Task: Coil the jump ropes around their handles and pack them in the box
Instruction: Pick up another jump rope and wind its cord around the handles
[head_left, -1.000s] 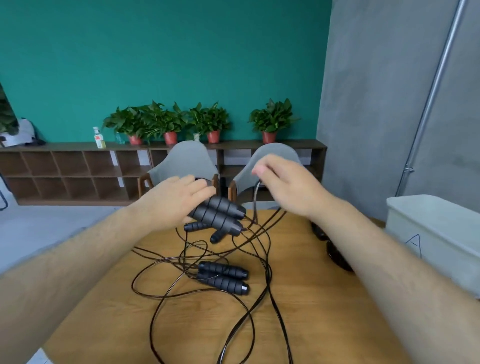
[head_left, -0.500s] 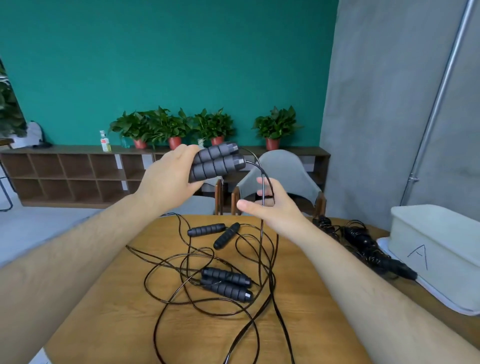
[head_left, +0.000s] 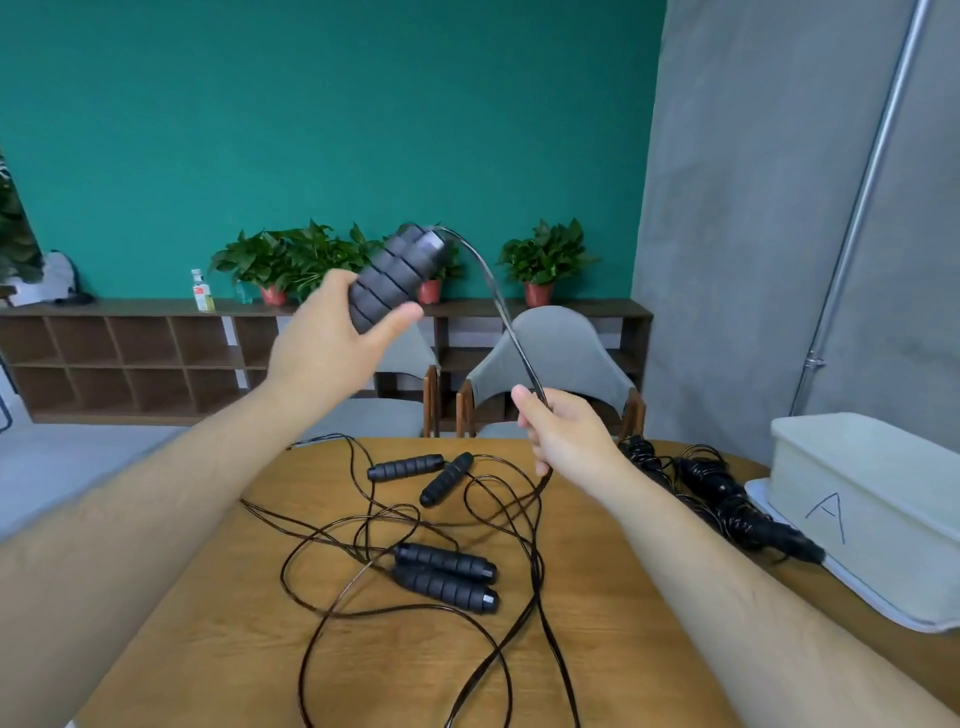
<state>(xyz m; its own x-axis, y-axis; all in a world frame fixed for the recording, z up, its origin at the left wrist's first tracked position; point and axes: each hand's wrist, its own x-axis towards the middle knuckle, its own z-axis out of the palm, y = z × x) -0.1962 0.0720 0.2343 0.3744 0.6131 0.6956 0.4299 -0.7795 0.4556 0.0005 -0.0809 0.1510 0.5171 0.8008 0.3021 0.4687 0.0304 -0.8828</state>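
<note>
Black foam handles, raised pair (head_left: 395, 275): head view; two ribbed grips side by side, tilted up and to the right, held in the air above the table.
Left hand (head_left: 332, 338): mine; fingers and thumb wrapped round the lower ends of the raised pair.
Black cord (head_left: 498, 306): leaves the top of the raised pair, arcs down into my right hand, then drops to the tangle on the table.
Right hand (head_left: 566, 436): mine; fingers curled tight on the cord, lower than my left hand and apart from it.
Wooden table (head_left: 182, 649): carries the loose ropes, the wound ones and the box.
Far loose handles (head_left: 405, 466): two grips near the far edge, angled toward each other.
Near loose handles (head_left: 444, 571): two grips lying parallel and touching, mid-table, with cords looping around them.
Coiled ropes (head_left: 727, 499): dark wound bundles lying just beside the box, on its left.
White box (head_left: 872, 483): at the table's right edge, with a letter "A" drawn on its side.
Grey chairs (head_left: 556, 353): two, behind the table.
Potted plants (head_left: 291, 260): in a row on the far shelf.
</note>
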